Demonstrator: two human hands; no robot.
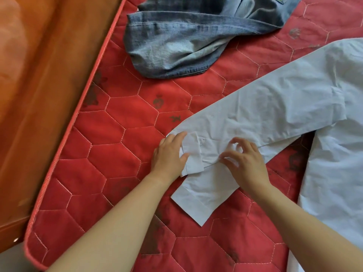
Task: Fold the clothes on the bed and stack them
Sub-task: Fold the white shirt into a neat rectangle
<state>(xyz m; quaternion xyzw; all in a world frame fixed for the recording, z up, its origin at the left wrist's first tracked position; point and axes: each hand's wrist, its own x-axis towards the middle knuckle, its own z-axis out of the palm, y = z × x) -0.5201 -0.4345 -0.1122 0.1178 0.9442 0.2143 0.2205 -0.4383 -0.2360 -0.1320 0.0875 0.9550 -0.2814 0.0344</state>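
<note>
A pale blue long-sleeved shirt (284, 107) lies spread on the red quilted mattress (110, 146), its body at the right and two sleeves reaching left. My left hand (169, 154) grips the cuff end of the upper sleeve, thumb on top of the cloth. Close to its right, my right hand (243, 160) pinches the same sleeve's fabric between thumb and fingers. The second sleeve (204, 197) lies flat below both hands. A crumpled pair of blue jeans (176, 42) sits at the top of the bed, away from both hands.
The mattress edge (82, 99) runs diagonally along the left side. Beyond it lies an orange-brown floor or bed frame (35, 75). Bare red mattress shows between the jeans and the shirt, and in front of the sleeves.
</note>
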